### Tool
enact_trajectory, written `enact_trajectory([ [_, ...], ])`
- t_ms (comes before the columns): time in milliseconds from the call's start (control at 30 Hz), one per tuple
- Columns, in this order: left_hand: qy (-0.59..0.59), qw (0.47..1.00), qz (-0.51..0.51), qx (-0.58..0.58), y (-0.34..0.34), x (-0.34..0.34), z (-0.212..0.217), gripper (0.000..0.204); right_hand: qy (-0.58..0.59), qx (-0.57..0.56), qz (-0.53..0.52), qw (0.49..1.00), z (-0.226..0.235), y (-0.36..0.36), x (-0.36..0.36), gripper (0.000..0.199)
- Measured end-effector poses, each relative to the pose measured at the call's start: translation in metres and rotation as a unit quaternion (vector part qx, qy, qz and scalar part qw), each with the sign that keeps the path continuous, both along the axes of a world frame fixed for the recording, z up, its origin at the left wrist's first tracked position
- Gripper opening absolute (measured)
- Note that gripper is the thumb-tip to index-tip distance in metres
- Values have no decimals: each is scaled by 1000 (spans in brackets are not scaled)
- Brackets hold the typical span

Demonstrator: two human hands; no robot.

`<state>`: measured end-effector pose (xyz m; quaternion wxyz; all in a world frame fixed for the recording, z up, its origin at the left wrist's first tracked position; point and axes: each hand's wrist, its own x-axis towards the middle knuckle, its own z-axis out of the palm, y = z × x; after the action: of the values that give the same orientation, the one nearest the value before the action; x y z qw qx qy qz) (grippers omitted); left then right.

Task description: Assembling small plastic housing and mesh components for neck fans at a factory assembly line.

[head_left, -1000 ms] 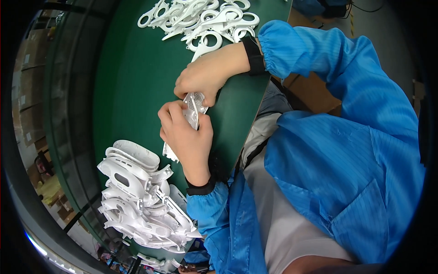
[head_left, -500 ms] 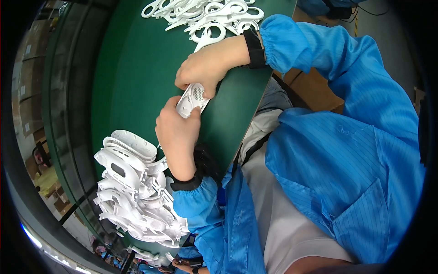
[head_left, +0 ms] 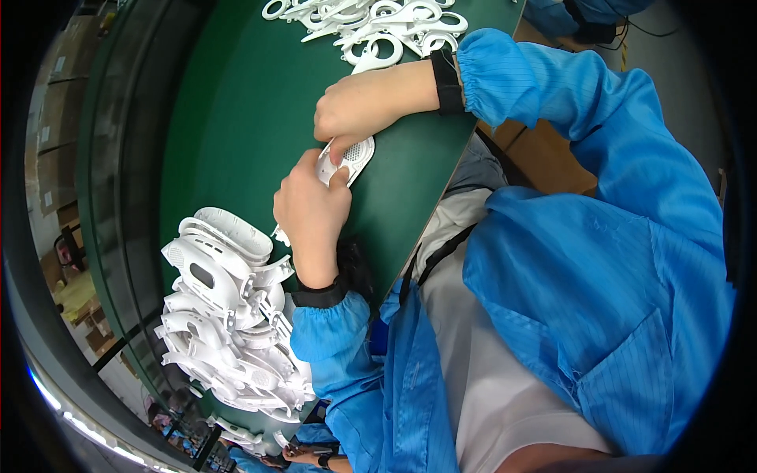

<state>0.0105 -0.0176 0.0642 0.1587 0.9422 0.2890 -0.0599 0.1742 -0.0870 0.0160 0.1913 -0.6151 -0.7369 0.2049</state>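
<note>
A white plastic shell part with a perforated round grille (head_left: 356,153) is held between my two hands above the green tabletop. My left hand (head_left: 311,206) grips its near left end, with the thumb along the edge. My right hand (head_left: 353,109) closes over the upper side, thumb pressed onto the part next to the grille. Fingers of both hands hide much of the piece. Just past my right wrist lies a white ring-ended part (head_left: 378,54).
A tall heap of white plastic shells (head_left: 213,276) stands beside my left forearm. More white ring-ended parts (head_left: 402,14) are piled at the table's far end. The green table (head_left: 236,118) has its edge close to my body. A cardboard box (head_left: 548,158) sits below it.
My right hand has shifted over the shell part, its thumb now pressing beside the grille. The part has turned slightly, and my left hand stays on it.
</note>
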Motion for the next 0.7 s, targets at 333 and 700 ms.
enact_trajectory([
  [333, -546, 836, 32, -48, 12, -51, 9, 18, -52, 37, -34, 997, 43, 5, 3, 42],
  [700, -430, 806, 71, -400, 28, -1, -79, 7, 100, -63, -264, 957, 24, 131, 57, 38],
])
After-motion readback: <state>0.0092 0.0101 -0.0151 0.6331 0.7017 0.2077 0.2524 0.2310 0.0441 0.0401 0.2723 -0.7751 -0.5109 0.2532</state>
